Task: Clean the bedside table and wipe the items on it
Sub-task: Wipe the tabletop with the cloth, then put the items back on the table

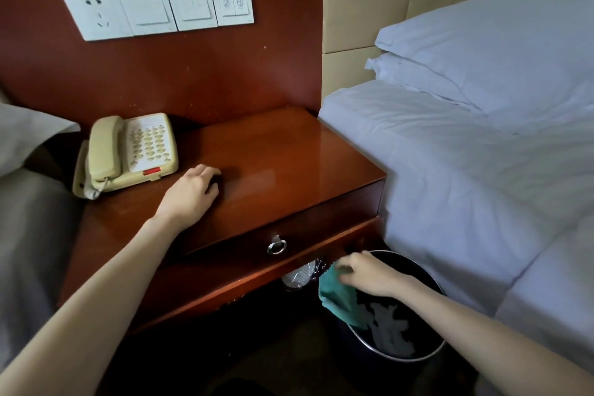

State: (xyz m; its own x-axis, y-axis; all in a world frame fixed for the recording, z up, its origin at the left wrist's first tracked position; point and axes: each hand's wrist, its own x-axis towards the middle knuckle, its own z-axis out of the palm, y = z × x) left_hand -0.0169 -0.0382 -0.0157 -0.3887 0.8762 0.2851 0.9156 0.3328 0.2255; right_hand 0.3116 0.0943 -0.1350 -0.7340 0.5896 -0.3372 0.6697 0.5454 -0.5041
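The right hand (369, 273) is nearest. It reaches over the left rim of a round black waste bin (424, 318) on the floor and pinches a teal cloth (337, 296) between thumb and fingers. The cloth hangs down over the bin's near-left edge, partly inside it. Crumpled white paper (389, 328) lies at the bottom of the bin. Just left of the cloth, a crumpled clear plastic item (299, 276), possibly a bottle, sits in the dark space under the bedside table. Above that space is the drawer front, closed, with a metal ring pull (276, 246) at its middle. The left forearm crosses the front-left corner of the bedside table, and the left hand (193, 193) rests palm down on the glossy red-brown surface (289, 154). Its fingers are loosely bent with the tips on the wood, and it grips nothing that shows. Just beyond and left of this hand, a cream corded telephone (128, 151) stands at the rear left of the surface, its handset on the cradle and its keypad facing up. A bed with white sheets (482, 186) stands against the table's right side, with two white pillows (482, 51) stacked at its head. The edge of a second bed (25, 219) shows at the left. On the red wall panel behind the table is a row of white plates, one power socket (96, 13) and the rest switches (189, 5).
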